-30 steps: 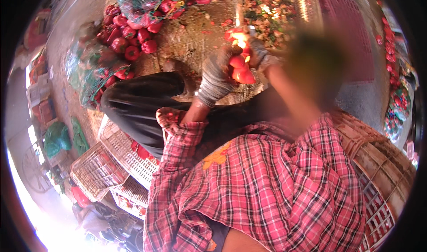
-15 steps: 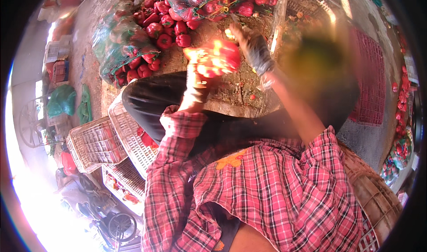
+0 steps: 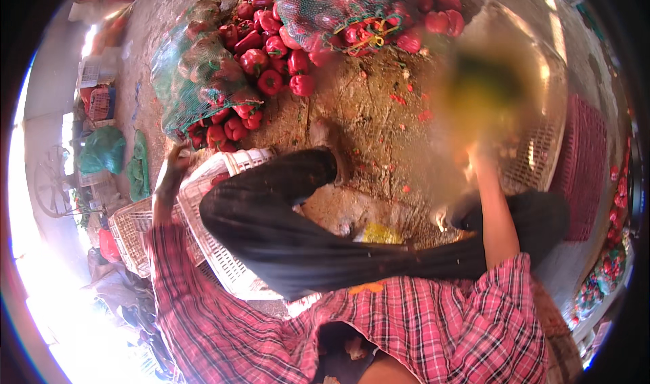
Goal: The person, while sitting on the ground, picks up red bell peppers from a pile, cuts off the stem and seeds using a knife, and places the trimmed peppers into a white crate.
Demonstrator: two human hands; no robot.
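Observation:
My left hand [image 3: 177, 159] reaches out at the far left, beside the lower end of a green net bag [image 3: 196, 79] of red bell peppers. Its fingers look apart, with nothing seen in them. Loose bell peppers [image 3: 230, 130] lie just right of it, and a white plastic crate [image 3: 237, 265] stands close by. On the right, my right hand [image 3: 476, 159] is low above the near end of a pale crate [image 3: 535, 150]. A yellow-green blur covers its fingers, so what it may hold is hidden.
A second net bag [image 3: 332, 8] of peppers lies at the top, with a pile of loose red peppers [image 3: 271, 45] between the bags. Scraps litter the brown ground [image 3: 372, 113]. A reddish crate [image 3: 582, 167] stands at the right. My dark-trousered legs [image 3: 284, 215] cross the middle.
My left hand has moved from the middle to the far left, and the red bell pepper is no longer in it. My right hand has moved right and lower, behind the blur.

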